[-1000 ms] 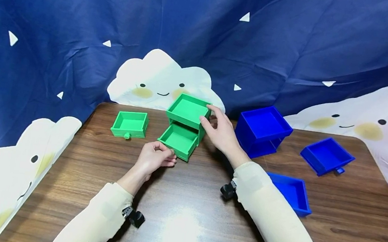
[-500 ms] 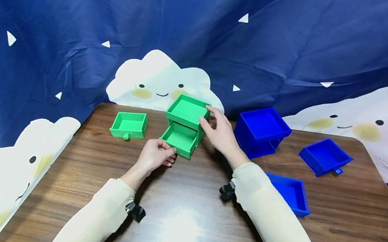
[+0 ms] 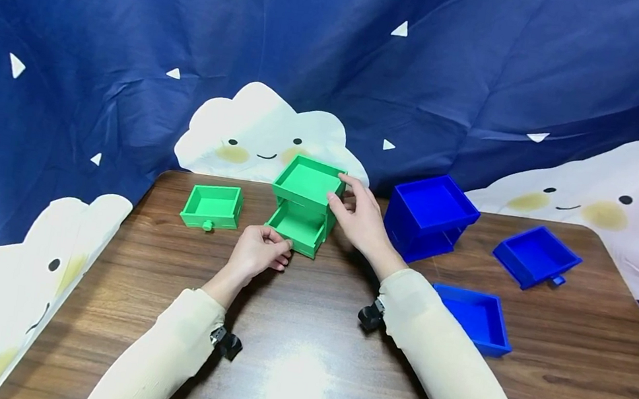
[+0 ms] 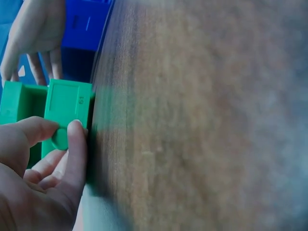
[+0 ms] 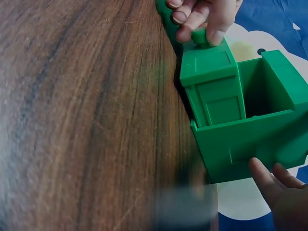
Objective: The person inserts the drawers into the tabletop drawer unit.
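A small green cabinet (image 3: 310, 182) stands at the back of the table, its top a shallow tray. Its lower green drawer (image 3: 306, 248) is partly inside and still sticks out at the front, while the upper slot is hollow. My left hand (image 3: 253, 252) pinches the drawer's round knob (image 4: 59, 139) between thumb and fingers. My right hand (image 3: 363, 223) rests against the cabinet's right side; in the right wrist view, extended fingertips (image 5: 256, 166) touch the side wall. Left of the cabinet lies a second green drawer (image 3: 214, 205), its knob facing me.
A blue cabinet (image 3: 434, 203) with an open front stands right of my right hand. One blue drawer (image 3: 537, 256) lies farther right; another blue drawer (image 3: 475, 318) sits nearer, partly behind my right sleeve (image 3: 439, 347). Behind the wooden table (image 3: 592, 366) hangs a blue curtain (image 3: 339, 42).
My left hand has moved slightly away from me, and the lower green drawer has slid farther into the cabinet. The right hand stays at the cabinet's side.
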The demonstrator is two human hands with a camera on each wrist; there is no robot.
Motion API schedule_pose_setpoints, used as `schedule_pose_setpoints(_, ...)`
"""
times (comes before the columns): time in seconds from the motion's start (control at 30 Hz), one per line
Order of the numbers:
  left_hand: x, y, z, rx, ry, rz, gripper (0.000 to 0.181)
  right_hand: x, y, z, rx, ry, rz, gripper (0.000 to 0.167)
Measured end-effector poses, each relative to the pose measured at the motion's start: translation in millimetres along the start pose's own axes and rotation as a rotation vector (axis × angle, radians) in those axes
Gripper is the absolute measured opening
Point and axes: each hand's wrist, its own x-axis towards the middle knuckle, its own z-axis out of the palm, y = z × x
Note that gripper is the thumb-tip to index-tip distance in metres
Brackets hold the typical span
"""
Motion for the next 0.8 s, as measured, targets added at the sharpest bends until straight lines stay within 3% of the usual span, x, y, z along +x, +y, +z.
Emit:
schedule_pose_setpoints(0.4,6.9,2.0,2.1,-0.013,-0.009,0.014,0.011,0.4,1,7,0.04,0.061,0.02,0.056)
schedule_pose_setpoints(0.8,15.5,2.6,3.8,-0.02,-0.008,0.002,0.011,1.1,2,8,0.052,0.062,0.023,0.056)
